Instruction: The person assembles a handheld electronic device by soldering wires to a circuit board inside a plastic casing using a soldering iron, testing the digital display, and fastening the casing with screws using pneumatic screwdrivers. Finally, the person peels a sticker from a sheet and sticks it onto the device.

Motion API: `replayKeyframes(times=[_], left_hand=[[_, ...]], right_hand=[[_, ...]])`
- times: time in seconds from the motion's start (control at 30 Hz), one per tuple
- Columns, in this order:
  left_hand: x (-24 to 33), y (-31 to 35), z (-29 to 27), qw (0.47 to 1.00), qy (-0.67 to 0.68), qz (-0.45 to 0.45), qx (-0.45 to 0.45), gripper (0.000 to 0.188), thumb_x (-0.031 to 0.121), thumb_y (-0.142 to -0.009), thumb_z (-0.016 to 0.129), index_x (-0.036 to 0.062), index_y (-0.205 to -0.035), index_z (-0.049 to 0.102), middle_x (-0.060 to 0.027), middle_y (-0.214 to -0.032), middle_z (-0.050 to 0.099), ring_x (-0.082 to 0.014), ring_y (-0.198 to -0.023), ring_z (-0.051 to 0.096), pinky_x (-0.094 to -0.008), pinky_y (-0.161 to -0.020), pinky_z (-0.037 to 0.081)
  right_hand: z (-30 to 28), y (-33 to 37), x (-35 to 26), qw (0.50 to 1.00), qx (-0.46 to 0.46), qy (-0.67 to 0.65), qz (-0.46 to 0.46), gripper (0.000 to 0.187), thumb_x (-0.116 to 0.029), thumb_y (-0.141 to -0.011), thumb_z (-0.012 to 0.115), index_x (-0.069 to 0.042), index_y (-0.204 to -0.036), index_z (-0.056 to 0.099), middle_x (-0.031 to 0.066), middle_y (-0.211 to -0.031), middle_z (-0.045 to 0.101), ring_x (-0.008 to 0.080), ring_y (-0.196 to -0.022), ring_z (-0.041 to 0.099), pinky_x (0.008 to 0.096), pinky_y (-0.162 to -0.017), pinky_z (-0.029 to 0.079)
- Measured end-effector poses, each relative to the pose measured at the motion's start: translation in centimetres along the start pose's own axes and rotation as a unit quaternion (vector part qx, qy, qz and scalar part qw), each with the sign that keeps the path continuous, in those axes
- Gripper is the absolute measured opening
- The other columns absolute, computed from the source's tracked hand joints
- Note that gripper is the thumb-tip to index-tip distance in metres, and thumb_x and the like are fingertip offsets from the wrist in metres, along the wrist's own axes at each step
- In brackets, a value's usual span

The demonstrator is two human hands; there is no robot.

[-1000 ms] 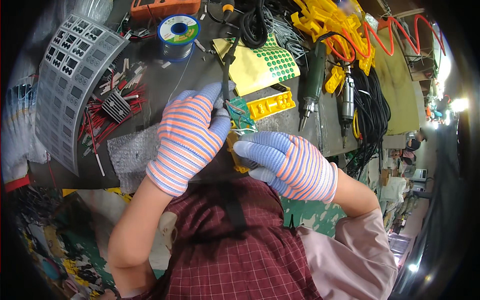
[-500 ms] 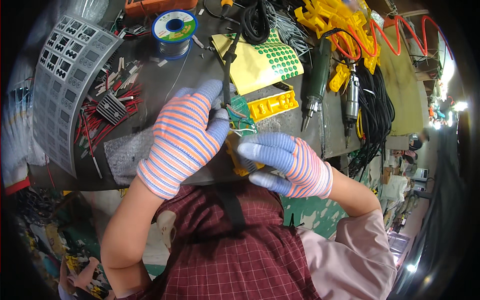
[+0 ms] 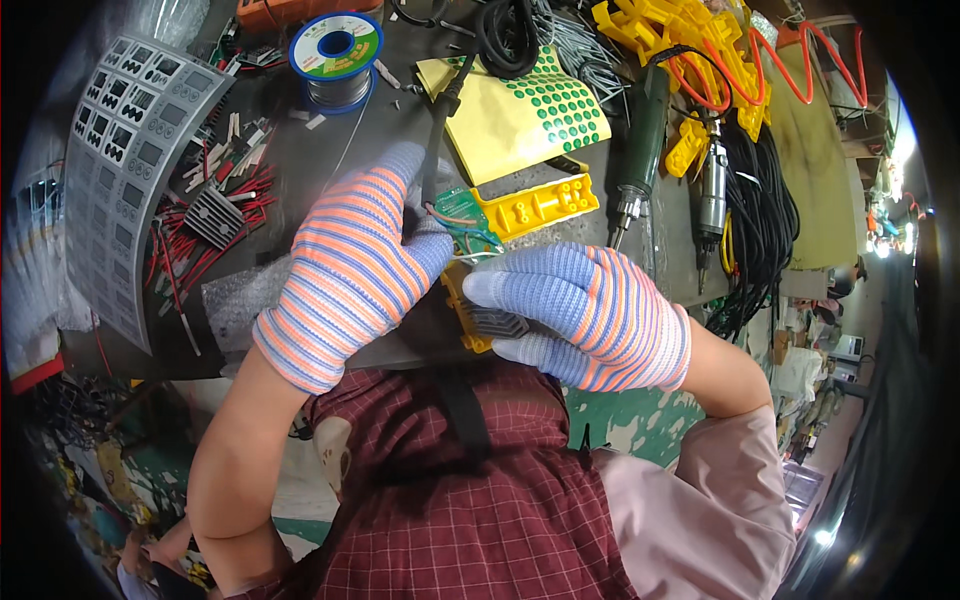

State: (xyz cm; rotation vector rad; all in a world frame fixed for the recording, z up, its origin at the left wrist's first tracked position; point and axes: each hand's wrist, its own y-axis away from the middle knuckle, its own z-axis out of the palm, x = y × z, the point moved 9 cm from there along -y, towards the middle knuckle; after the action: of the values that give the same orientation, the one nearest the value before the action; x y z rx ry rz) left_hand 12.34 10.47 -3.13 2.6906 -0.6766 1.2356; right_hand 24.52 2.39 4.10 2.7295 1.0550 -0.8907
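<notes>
Both my hands wear striped knit gloves with blue fingers. My left hand (image 3: 350, 265) is closed beside a green circuit board (image 3: 458, 208), its fingertips near a black cable (image 3: 432, 165); what it holds is hidden. A thin solder wire runs from the spool (image 3: 337, 85) toward this hand. My right hand (image 3: 590, 315) reaches in from the right, its fingers and thumb on either side of a grey finned heat sink (image 3: 497, 322). Beneath that is a yellow plastic piece (image 3: 462, 320). A white wire (image 3: 475, 257) bends out by my right fingertips. Another yellow housing (image 3: 540, 208) lies beyond the board.
On the left lie a printed label sheet (image 3: 135, 190), red wires (image 3: 255, 195) and a loose heat sink (image 3: 213, 217). A yellow sheet with green dots (image 3: 515, 125) lies ahead. Two power screwdrivers (image 3: 640, 150), black cables (image 3: 755, 210) and yellow parts (image 3: 680, 50) are at right.
My right hand has turned to show more of its back, and its fingers are closer together. The left hand stays by the board. The whole view has shifted slightly.
</notes>
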Motion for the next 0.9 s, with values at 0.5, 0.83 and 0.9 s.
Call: replayKeyframes(times=[0.5,0.83,0.9], left_hand=[[-0.1,0.6,0.1,0.999,0.034,-0.010,0.030,0.025,0.004,-0.085,0.068,0.0041,-0.109,0.063,-0.0090,-0.090,0.068,-0.0125,-0.082,0.066,-0.0286,-0.072,0.054],[2.9,1.5,-1.4,0.971,-0.079,0.130,0.186,0.035,0.014,-0.079,0.073,0.0016,-0.111,0.065,-0.0177,-0.101,0.070,-0.0379,-0.092,0.066,-0.0443,-0.085,0.054],[2.4,1.4,-0.9,0.980,-0.058,0.116,0.150,0.035,0.014,-0.078,0.072,0.0014,-0.110,0.065,-0.0189,-0.101,0.069,-0.0374,-0.094,0.066,-0.0440,-0.085,0.054]], right_hand=[[1.2,-0.1,0.1,0.996,-0.067,-0.063,-0.005,0.045,-0.020,-0.083,0.075,-0.008,-0.123,0.060,0.0134,-0.106,0.066,0.0359,-0.090,0.067,0.0431,-0.076,0.056],[1.6,0.5,-0.1,0.995,-0.046,-0.046,0.070,0.044,-0.018,-0.081,0.081,-0.005,-0.119,0.063,0.0124,-0.102,0.067,0.0315,-0.084,0.069,0.0391,-0.073,0.057],[1.9,0.4,-0.5,0.997,-0.052,-0.018,0.047,0.045,-0.017,-0.080,0.082,-0.006,-0.119,0.063,0.0125,-0.101,0.067,0.0320,-0.084,0.069,0.0394,-0.072,0.056]])
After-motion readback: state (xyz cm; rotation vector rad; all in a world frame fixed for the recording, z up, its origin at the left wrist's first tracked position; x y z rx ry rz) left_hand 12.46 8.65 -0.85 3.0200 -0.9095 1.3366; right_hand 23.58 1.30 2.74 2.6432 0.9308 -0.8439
